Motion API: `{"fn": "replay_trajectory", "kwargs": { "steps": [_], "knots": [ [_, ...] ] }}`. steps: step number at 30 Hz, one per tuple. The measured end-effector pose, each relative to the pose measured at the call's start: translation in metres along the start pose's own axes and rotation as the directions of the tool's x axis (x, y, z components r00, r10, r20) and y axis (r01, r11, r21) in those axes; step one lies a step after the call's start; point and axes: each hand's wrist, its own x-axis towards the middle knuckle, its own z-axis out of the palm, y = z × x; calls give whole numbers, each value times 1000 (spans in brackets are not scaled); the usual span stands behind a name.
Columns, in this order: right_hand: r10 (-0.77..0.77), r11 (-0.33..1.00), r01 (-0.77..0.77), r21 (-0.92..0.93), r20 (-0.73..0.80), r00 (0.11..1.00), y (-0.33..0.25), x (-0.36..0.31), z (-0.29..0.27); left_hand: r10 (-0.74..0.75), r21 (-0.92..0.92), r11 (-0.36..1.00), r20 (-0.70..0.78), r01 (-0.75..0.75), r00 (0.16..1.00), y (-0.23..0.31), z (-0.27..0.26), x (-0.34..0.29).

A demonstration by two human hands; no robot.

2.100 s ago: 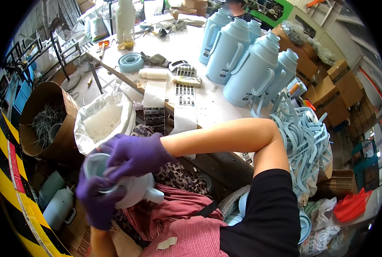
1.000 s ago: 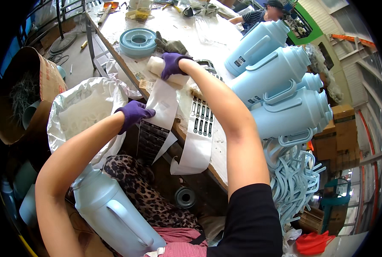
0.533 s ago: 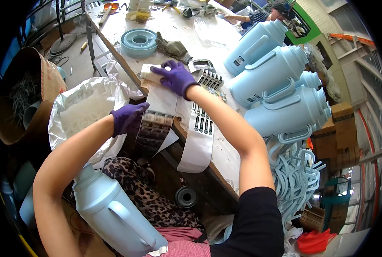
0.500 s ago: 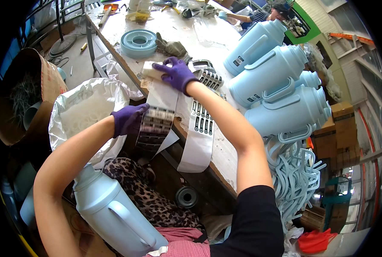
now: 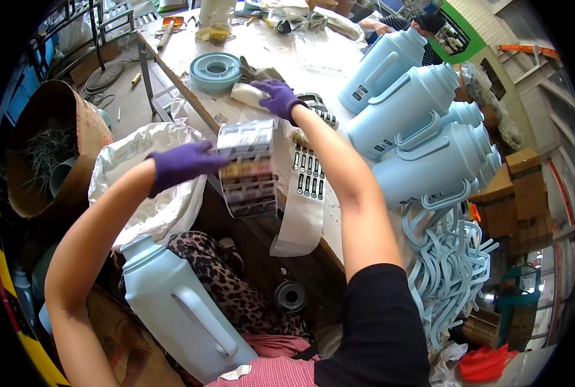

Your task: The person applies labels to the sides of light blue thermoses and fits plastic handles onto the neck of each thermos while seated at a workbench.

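Saw light-blue flask [image 5: 178, 309] leaning nearest, neck up-left. Beyond, found left hand [image 5: 183, 169] with fingers outstretched at label strip [image 5: 247, 171]; could not tell, for blur, whether pinching. Placed strip just right of left hand, nearer it than right hand [image 5: 278, 100], long axis running away toward white roll [image 5: 249, 95] on table [image 5: 329, 87]. Saw right fingers draped over roll's right end, grip hidden. Against earlier frame, found strip's printed rows higher, nearer roll.

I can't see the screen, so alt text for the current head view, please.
Purple-gloved right hand on a white roll, left hand blurred beside a printed strip. A light-blue flask leans at the lap; similar flasks stand on the worktable.
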Motion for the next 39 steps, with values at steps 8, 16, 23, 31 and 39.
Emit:
{"fn": "replay_trajectory", "kwargs": {
  "steps": [8,16,23,31,39],
  "knots": [
    [86,995,-66,77,-299,950,-72,-157,1,-144,-158,980,-152,120,978,-109,39,-138],
    [464,869,-483,-109,-162,871,-86,-157,32,-122,-264,964,-474,-9,872,-117,64,-176],
    [390,799,-226,558,-194,900,-49,-158,42,130,-132,944,-696,-304,706,-116,52,-186],
    [393,918,-395,46,-259,882,-69,-157,48,14,-350,884,-642,-309,766,-148,49,-151],
    [542,823,-413,390,-325,775,-48,-134,55,245,117,907,-928,-404,279,-118,132,-226]
  ]
}}
